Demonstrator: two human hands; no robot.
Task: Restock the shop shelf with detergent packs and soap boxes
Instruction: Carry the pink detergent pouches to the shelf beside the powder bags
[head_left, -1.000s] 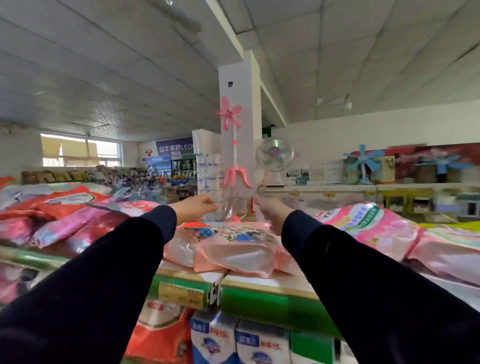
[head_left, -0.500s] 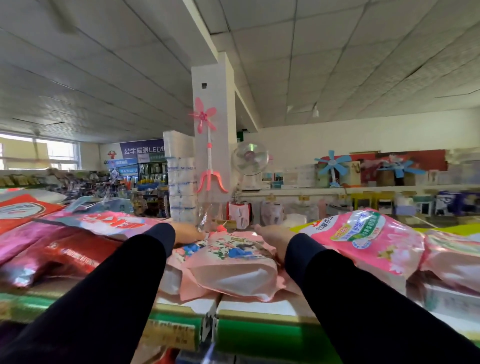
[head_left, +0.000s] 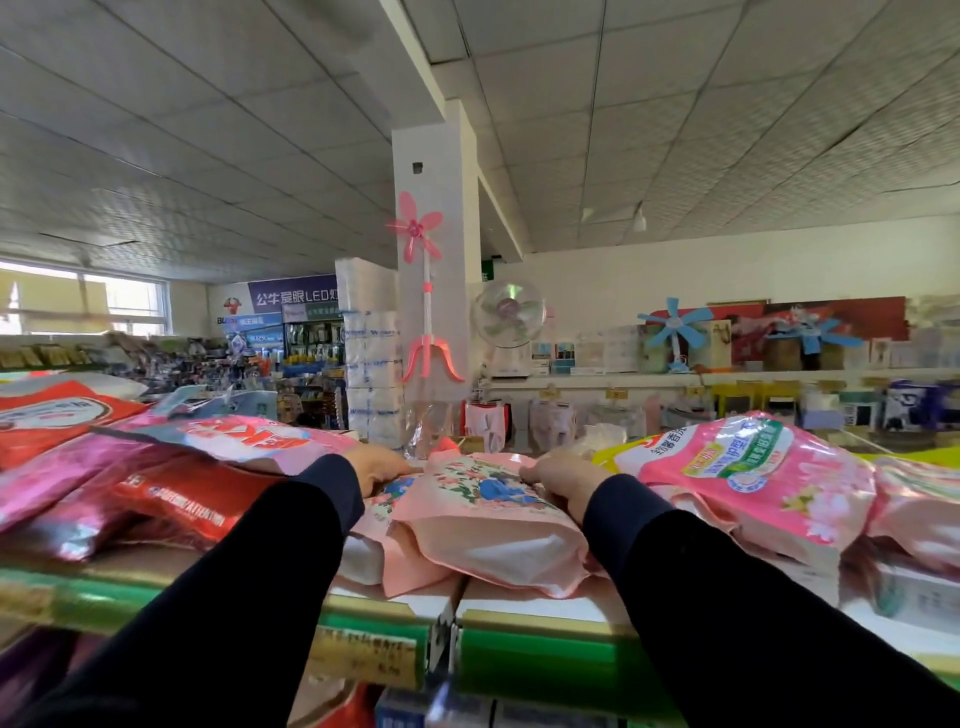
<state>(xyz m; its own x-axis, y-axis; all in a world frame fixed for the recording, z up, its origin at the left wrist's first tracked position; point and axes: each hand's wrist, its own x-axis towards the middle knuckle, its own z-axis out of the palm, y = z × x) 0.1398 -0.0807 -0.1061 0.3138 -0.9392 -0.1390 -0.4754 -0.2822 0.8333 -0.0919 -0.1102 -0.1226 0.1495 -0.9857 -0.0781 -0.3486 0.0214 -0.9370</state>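
With both arms stretched over the shelf (head_left: 545, 618), the left hand (head_left: 376, 467) and right hand (head_left: 563, 480) sit on either flank of the pale pink floral detergent pack (head_left: 483, 512) lying flat on the top tier, dead centre at 12 o'clock from the viewer. Left hand lies against the pack's 9 o'clock edge, right hand against its 3 o'clock edge; fingers reach past the far side, so cannot tell whether they curl round it or just press. A second pale pink pack (head_left: 395, 561) lies partly under it, toward 8 o'clock. At 3 o'clock, just beside the right sleeve: bright pink pack with green label (head_left: 748, 473). At 9 to 10 o'clock: red pack (head_left: 176, 506) under a pink-and-red one (head_left: 244, 436). Far behind at 12 o'clock, a pink fan (head_left: 415, 228) against a white pillar (head_left: 441, 171).
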